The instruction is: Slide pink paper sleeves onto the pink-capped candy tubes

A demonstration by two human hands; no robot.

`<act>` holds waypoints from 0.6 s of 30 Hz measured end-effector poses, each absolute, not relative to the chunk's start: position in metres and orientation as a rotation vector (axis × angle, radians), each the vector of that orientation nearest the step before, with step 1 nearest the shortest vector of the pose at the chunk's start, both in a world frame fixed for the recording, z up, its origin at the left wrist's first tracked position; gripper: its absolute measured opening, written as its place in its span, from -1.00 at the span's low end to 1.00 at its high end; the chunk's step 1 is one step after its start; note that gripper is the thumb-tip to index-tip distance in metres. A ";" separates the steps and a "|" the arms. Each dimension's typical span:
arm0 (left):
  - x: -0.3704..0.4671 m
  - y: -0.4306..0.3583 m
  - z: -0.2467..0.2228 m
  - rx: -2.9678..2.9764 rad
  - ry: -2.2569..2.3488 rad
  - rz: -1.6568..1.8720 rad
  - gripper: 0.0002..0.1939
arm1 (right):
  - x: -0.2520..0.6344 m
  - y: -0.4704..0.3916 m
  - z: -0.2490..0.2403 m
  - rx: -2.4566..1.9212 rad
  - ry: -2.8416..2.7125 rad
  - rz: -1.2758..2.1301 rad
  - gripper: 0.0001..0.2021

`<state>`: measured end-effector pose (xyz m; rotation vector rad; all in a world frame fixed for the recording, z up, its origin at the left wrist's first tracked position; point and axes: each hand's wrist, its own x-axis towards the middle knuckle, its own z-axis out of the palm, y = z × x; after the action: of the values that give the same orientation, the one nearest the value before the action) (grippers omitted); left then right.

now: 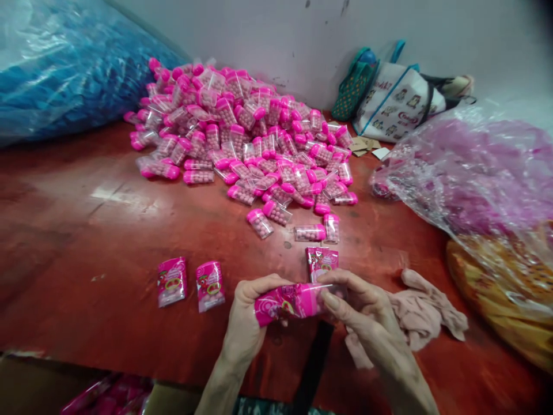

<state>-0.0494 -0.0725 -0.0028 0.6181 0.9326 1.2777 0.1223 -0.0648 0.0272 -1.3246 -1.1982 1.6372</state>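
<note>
My left hand (pixel 247 311) is closed on a pink printed wrapper sleeve (pixel 276 304). Between the thumb and fingers of my right hand (pixel 367 308) is a small clear candy container (pixel 339 291) at the sleeve's right end. Its pink cap end lies against or inside the sleeve; I cannot tell how deep. Just beyond my right fingers lie pink printed packs (pixel 324 260), partly overlapping. Two wrapped candy containers, one pack (pixel 171 281) and another pack (pixel 210 286), lie side by side to the left of my hands.
A large heap of pink-capped candy containers (pixel 242 132) covers the back of the red table (pixel 86 230). A blue-filled plastic bag (pixel 78 69) stands back left. On the right are a clear bag of pink pieces (pixel 484 167), a crumpled cloth (pixel 417 314) and a white printed bag (pixel 393 101).
</note>
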 end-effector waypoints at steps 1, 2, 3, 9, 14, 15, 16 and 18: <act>-0.048 -0.073 -0.003 0.585 0.929 1.297 -0.91 | 0.121 -0.065 0.028 -1.331 -1.203 1.636 -0.83; -0.048 -0.073 -0.003 0.568 0.928 1.308 -0.90 | 0.120 -0.064 0.029 -1.346 -1.224 1.626 -0.82; -0.048 -0.073 -0.003 0.568 0.929 1.312 -0.89 | 0.119 -0.064 0.030 -1.369 -1.259 1.603 -0.81; -0.052 -0.076 0.001 0.696 0.989 1.255 -0.87 | 0.119 -0.060 0.041 -1.435 -1.498 1.493 -0.80; -0.050 -0.076 -0.003 0.624 0.968 1.322 -0.89 | 0.117 -0.053 0.042 -1.378 -1.474 1.558 -0.84; -0.050 -0.076 -0.004 0.553 0.967 1.365 -0.89 | 0.115 -0.053 0.040 -1.372 -1.404 1.583 -0.84; -0.049 -0.075 -0.005 0.491 0.974 1.406 -0.88 | 0.113 -0.053 0.038 -1.373 -1.332 1.603 -0.83; -0.050 -0.073 -0.006 0.434 1.008 1.450 -0.87 | 0.108 -0.055 0.033 -1.392 -1.230 1.610 -0.83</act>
<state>-0.0502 -0.0730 -0.0056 0.4342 1.0078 1.4496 0.1083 -0.0551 0.0331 -1.3924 -1.2303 1.6104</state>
